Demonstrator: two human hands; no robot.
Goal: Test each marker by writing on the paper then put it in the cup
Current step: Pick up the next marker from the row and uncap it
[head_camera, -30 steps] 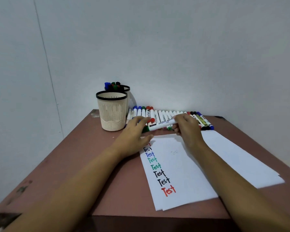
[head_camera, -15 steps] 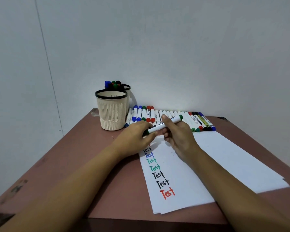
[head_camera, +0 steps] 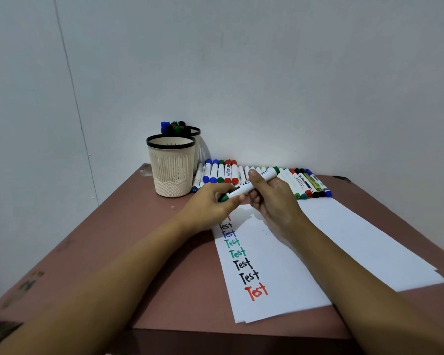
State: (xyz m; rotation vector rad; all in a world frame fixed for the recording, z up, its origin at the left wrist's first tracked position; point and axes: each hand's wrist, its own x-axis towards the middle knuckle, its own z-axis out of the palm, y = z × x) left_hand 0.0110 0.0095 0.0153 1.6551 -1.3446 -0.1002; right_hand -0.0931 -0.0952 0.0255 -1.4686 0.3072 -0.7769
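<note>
Green marker (head_camera: 242, 190) is held clear of the bench (head_camera: 139, 239), above the 12 o'clock edge of the paper (head_camera: 344, 239), cap end toward 8 o'clock.

Left hand (head_camera: 210, 208): fingers pinch the green cap (head_camera: 223, 199). Right hand (head_camera: 274, 201): fingers wrapped round the barrel.

The cap appears seated, so the step is judged to be uncapping. Recommend a straight pull along the barrel's axis with the right grip firm. Retain the cap in the left hand for refitting. Write in the blank area at 3 o'clock of the "Test" column (head_camera: 242, 263).

The rear cup (head_camera: 196, 130), at 11 o'clock of the hands, holds markers.
</note>
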